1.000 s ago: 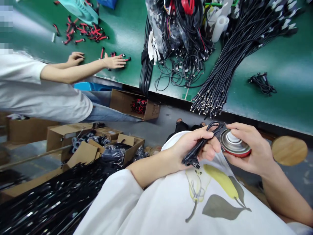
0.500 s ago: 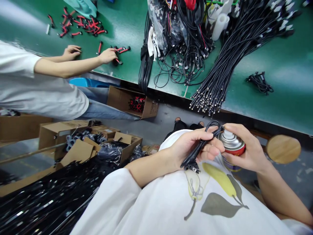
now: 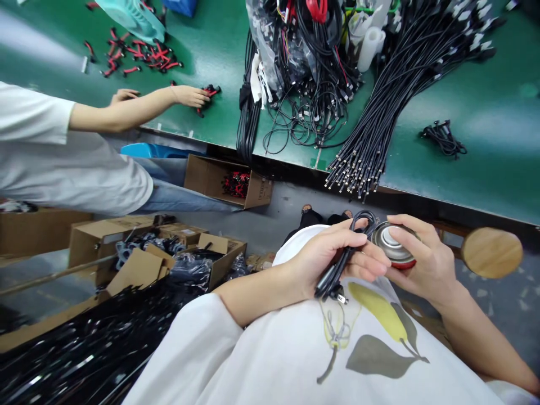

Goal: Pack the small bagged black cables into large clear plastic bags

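My left hand (image 3: 333, 253) is closed round a folded black cable (image 3: 343, 259); its loop sticks out near my fingertips and its plug end hangs below my palm. My right hand (image 3: 422, 259) grips a spray can (image 3: 392, 244) with a silver top and red rim, held right beside the cable's loop. Both hands hover over my lap, above my white shirt with a pear print (image 3: 371, 332).
A green table (image 3: 464, 174) ahead carries a long bundle of black cables (image 3: 392, 95), a tangled wire heap (image 3: 307, 62) and a small coil (image 3: 442, 138). A co-worker's hands (image 3: 189, 95) handle red parts at left. Cardboard boxes (image 3: 228, 180) and a wooden stool (image 3: 491, 253) stand on the floor.
The spray can has tipped so its top faces me more. My left hand shifted the cable slightly lower. The co-worker's hand moved along the table over the red parts.
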`<state>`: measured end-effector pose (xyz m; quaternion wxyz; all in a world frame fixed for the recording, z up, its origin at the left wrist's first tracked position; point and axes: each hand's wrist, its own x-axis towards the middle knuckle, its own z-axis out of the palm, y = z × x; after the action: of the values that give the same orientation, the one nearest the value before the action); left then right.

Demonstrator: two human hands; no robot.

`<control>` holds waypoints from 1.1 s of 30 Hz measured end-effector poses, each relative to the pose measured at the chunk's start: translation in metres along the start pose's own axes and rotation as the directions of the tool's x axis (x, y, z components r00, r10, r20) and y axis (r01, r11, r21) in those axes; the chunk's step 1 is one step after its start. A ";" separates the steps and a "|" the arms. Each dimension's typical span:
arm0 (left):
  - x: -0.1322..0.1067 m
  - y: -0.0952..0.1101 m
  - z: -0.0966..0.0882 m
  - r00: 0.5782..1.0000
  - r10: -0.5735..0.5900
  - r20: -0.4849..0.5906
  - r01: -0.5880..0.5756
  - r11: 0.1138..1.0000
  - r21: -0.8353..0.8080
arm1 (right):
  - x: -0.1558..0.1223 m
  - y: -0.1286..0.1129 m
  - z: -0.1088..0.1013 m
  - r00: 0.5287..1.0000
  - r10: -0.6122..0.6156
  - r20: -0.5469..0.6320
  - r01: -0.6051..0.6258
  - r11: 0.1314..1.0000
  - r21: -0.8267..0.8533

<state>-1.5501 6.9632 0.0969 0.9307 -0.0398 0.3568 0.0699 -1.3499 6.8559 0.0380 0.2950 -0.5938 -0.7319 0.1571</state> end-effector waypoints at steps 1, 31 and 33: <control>0.000 -0.001 0.000 1.000 0.001 0.003 -0.001 1.000 0.002 | 0.000 -0.001 0.001 1.000 -0.018 -0.014 0.018 0.999 -0.038; 0.015 -0.020 0.011 0.993 0.005 0.118 -0.013 0.997 0.072 | -0.017 0.006 0.000 0.987 -0.138 -0.086 0.115 0.966 -0.230; 0.017 -0.021 0.011 0.993 0.006 0.121 -0.014 0.997 0.073 | -0.019 0.008 0.000 0.988 -0.128 -0.087 0.105 0.967 -0.233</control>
<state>-1.5265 6.9458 0.0942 0.9511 0.0005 0.3022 0.0637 -1.3416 6.8393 0.0289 0.2704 -0.5867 -0.7630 0.0245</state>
